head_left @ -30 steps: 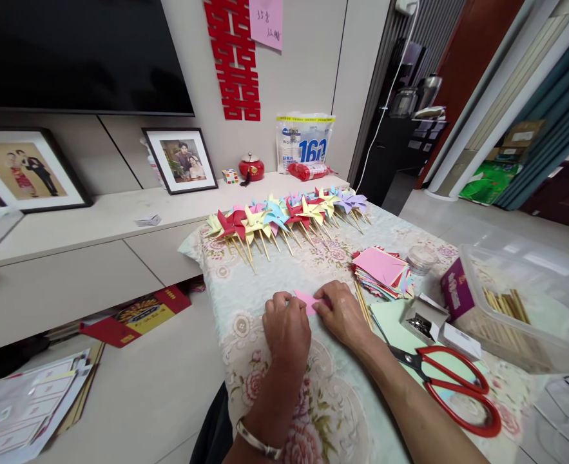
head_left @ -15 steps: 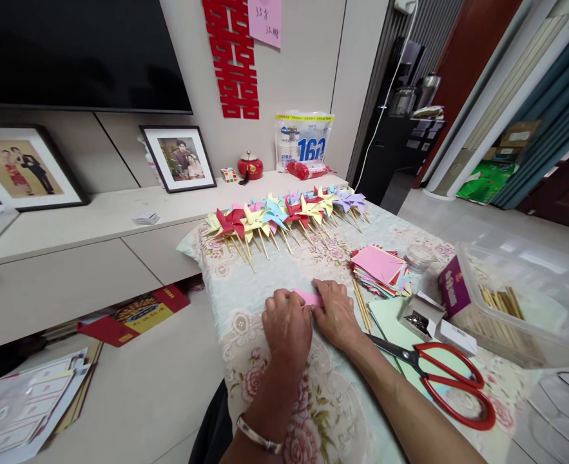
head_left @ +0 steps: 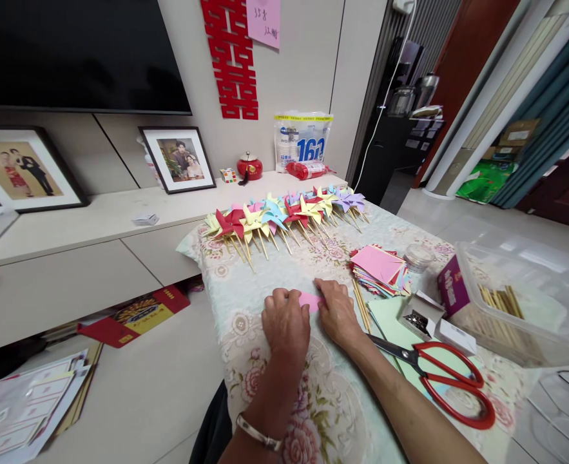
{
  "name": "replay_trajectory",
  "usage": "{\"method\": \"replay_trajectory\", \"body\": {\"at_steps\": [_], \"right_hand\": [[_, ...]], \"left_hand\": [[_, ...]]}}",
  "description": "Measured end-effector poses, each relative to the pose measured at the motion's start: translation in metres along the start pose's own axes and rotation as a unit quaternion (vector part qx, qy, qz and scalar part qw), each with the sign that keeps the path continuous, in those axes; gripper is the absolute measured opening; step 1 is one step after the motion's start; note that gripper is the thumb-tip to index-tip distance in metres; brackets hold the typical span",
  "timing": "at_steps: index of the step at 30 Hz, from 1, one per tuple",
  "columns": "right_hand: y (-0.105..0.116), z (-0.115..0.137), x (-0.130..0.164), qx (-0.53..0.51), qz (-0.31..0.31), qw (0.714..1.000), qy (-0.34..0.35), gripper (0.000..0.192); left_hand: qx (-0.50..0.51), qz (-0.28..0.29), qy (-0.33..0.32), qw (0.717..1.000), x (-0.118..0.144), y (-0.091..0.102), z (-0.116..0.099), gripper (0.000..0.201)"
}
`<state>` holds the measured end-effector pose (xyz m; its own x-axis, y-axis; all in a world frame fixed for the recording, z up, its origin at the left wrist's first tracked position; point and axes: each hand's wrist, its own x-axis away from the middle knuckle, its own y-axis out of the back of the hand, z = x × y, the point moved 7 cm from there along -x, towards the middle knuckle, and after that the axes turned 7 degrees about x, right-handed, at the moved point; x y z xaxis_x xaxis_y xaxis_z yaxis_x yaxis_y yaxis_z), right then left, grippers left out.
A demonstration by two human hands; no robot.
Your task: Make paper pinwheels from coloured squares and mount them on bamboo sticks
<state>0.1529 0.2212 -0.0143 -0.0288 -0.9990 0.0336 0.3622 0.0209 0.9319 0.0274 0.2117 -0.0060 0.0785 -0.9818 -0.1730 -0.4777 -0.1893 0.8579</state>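
Observation:
A small piece of pink paper [head_left: 310, 301] lies on the flowered tablecloth, partly covered by my fingers. My left hand [head_left: 287, 322] grips its left side, fingers curled and thumb pressed on the near edge. On the paper's right end, my right hand [head_left: 339, 311] presses with thumb and bent fingers. The paper looks folded, though its full shape is hidden. Close to my right hand lie several wooden sticks [head_left: 361, 306], and large red-handled scissors [head_left: 422, 361] rest beside my right forearm. A stack of coloured paper squares [head_left: 379, 265] sits beyond them.
Paper pinwheels [head_left: 284, 216] on sticks line the table's far side. To the right stand an open box of small metal pieces [head_left: 422, 316], a round clear container [head_left: 418, 256] and a plastic bin [head_left: 516, 335] holding sticks. Green paper [head_left: 385, 316] lies under the scissors.
More of the pink paper shows between my hands. My left fingers have shifted slightly left and my right hand slightly right; everything else stays put.

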Motion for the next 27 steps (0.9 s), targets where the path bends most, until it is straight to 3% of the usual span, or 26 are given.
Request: {"method": "replay_trajectory", "body": {"at_steps": [20,27], "right_hand": [[-0.004,-0.011,-0.005,-0.044,-0.041,0.998,0.008,0.063],[-0.002,-0.020,-0.009,-0.116,-0.054,0.992,0.010,0.046]], "left_hand": [[-0.010,0.016,0.001,1.000,0.001,-0.001,0.003,0.030],[0.002,0.006,-0.005,1.000,0.002,-0.001,0.005,0.034]]}}
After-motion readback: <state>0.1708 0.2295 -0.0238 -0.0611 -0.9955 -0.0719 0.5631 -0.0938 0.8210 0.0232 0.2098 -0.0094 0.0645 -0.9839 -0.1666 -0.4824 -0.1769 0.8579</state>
